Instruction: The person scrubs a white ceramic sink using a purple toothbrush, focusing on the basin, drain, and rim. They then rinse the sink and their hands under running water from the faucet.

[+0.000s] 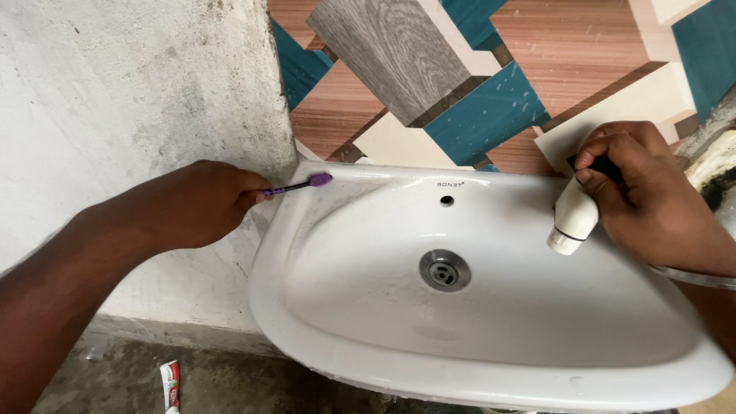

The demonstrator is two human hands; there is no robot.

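Note:
A white wall-mounted washbasin [322,337] fills the middle of the view, with a metal drain [445,271] at its bottom. My left hand [195,203] grips a purple toothbrush [303,184], whose head rests on the basin's back left rim. My right hand [648,195] is closed on a white hand sprayer [573,218] with its nozzle pointing down into the right side of the bowl. A hose runs off under my right wrist.
A rough white plaster wall [115,92] stands to the left. Patterned tiles [475,77] in brown, teal and cream cover the wall behind the basin. A squeezed tube [170,386] lies on the grey floor below the basin's left edge.

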